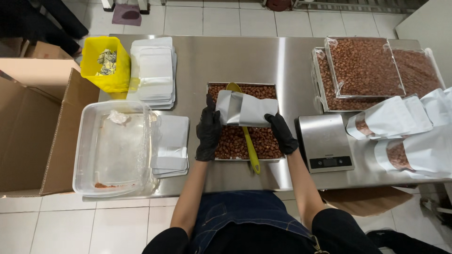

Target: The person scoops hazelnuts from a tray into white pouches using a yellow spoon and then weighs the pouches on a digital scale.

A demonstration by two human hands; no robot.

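Both my hands wear black gloves and hold one white pouch point(245, 109) above a metal tray of brown nuts point(235, 141). My left hand point(208, 131) grips the pouch's left end. My right hand point(281, 133) grips its right end. A yellow scoop point(249, 143) lies in the tray, its handle pointing toward me and its bowl partly hidden behind the pouch.
A kitchen scale point(325, 142) stands right of the tray, with filled white pouches point(400, 136) and wrapped nut trays point(365, 68) beyond it. Left are stacks of empty pouches point(155, 70), a clear plastic tub point(115, 148), a yellow bin point(103, 63) and a cardboard box point(28, 122).
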